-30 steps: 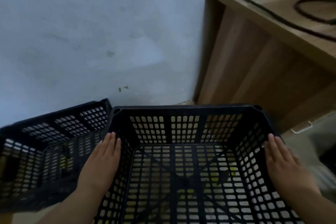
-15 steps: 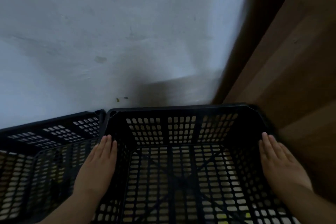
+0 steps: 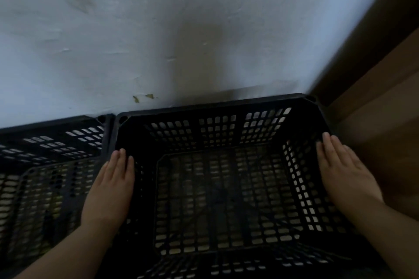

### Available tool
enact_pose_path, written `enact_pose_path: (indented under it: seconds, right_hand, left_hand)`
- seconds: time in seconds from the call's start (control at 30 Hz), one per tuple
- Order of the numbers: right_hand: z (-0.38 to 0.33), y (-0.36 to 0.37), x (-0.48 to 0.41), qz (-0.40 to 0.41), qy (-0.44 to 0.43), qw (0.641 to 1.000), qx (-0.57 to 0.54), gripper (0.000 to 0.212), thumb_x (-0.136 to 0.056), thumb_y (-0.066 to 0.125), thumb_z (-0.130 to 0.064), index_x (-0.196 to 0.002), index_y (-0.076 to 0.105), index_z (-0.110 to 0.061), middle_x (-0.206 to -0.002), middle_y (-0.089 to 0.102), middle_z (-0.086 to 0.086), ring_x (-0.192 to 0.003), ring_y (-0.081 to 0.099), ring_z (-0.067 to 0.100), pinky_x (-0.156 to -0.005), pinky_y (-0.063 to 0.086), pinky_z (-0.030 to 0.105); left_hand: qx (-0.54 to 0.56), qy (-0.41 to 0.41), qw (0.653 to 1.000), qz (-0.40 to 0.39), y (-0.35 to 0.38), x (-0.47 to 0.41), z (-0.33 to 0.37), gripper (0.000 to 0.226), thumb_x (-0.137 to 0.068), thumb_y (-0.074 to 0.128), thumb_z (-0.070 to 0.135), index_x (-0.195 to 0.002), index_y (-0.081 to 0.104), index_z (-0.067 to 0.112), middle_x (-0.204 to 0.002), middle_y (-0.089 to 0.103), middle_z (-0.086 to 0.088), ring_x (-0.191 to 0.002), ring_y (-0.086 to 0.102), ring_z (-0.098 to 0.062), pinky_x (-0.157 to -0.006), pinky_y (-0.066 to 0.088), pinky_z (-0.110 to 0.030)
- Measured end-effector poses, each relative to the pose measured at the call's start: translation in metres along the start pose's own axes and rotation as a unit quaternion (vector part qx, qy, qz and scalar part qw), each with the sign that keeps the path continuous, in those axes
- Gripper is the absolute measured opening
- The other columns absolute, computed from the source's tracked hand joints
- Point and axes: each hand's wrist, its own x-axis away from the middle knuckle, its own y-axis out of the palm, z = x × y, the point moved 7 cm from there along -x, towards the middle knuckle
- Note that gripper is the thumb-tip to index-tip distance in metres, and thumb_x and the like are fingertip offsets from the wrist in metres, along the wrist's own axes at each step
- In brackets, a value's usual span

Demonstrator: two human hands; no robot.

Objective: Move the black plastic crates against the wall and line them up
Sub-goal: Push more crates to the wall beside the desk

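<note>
Now the empty black crate is sitting closer to the pale wall than 1 second ago, its far rim nearly touching, corner to corner with a second crate at 9 o'clock. The left hand and right hand are pressing flat, fingers extended, on its side rims.

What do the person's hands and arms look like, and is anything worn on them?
Both hands, left hand and right hand, are bare: no gloves, rings or watch visible. The forearms are uncovered as far as the picture shows; no sleeve appears. The fingernails look short.
</note>
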Motion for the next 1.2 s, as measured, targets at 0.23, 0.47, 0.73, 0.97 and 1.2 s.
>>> enact_pose_path:
  seconds: [0.23, 0.47, 0.73, 0.97, 1.2]
  right_hand:
    - [-0.005, 0.016, -0.021, 0.027, -0.013, 0.999, 0.028, 0.058, -0.076, 0.019, -0.003, -0.128, 0.038, 0.015, -0.14, 0.035, 0.033, -0.143, -0.012, 0.025, -0.113, -0.002, 0.034]
    - [-0.001, 0.027, -0.028, 0.013, 0.013, 0.999, 0.035, 0.055, -0.079, 0.018, -0.006, -0.127, 0.034, 0.015, -0.138, 0.039, 0.031, -0.142, -0.016, 0.019, -0.114, -0.004, 0.033]
    - [-0.016, -0.005, -0.032, -0.018, 0.04, 0.994, 0.102, 0.058, -0.086, 0.007, -0.013, -0.137, -0.018, -0.005, -0.144, -0.027, 0.019, -0.117, -0.055, 0.02, -0.098, -0.035, 0.034]
    - [-0.053, -0.09, 0.008, -0.041, 0.13, 0.991, -0.007, 0.063, -0.079, 0.004, -0.018, -0.14, 0.012, -0.003, -0.147, 0.001, 0.015, -0.14, 0.01, 0.026, -0.108, -0.014, 0.033]
    - [-0.076, -0.202, 0.128, -0.13, 0.219, 0.967, -0.01, 0.059, -0.086, 0.004, -0.01, -0.128, -0.036, -0.004, -0.133, -0.045, 0.01, -0.128, -0.04, 0.023, -0.107, -0.023, 0.035]
  left_hand:
    - [0.008, -0.001, 1.0, 0.024, 0.017, -0.019, -0.004, 0.074, -0.055, 0.068, -0.012, -0.126, 0.047, -0.01, -0.135, 0.045, -0.03, -0.127, 0.044, -0.039, -0.099, 0.039, -0.048]
    - [-0.012, -0.006, 1.0, 0.027, 0.026, -0.026, -0.003, 0.074, -0.054, 0.07, -0.014, -0.124, 0.046, -0.014, -0.131, 0.047, -0.034, -0.124, 0.045, -0.042, -0.111, 0.004, -0.035]
    - [0.021, -0.02, 0.999, 0.046, 0.005, -0.017, 0.002, 0.069, -0.09, 0.034, 0.015, -0.141, -0.012, 0.004, -0.152, -0.015, -0.017, -0.139, -0.019, -0.023, -0.094, -0.038, -0.029]
    - [0.059, 0.013, 0.997, 0.041, -0.087, 0.011, 0.033, 0.079, -0.068, 0.065, 0.01, -0.137, 0.031, -0.004, -0.146, 0.028, -0.024, -0.137, 0.025, -0.031, -0.112, -0.017, -0.033]
    - [0.05, 0.141, 0.987, 0.061, -0.179, 0.093, 0.088, 0.08, -0.058, 0.07, 0.015, -0.13, 0.043, -0.008, -0.137, 0.044, -0.029, -0.13, 0.04, -0.038, -0.114, -0.009, -0.034]
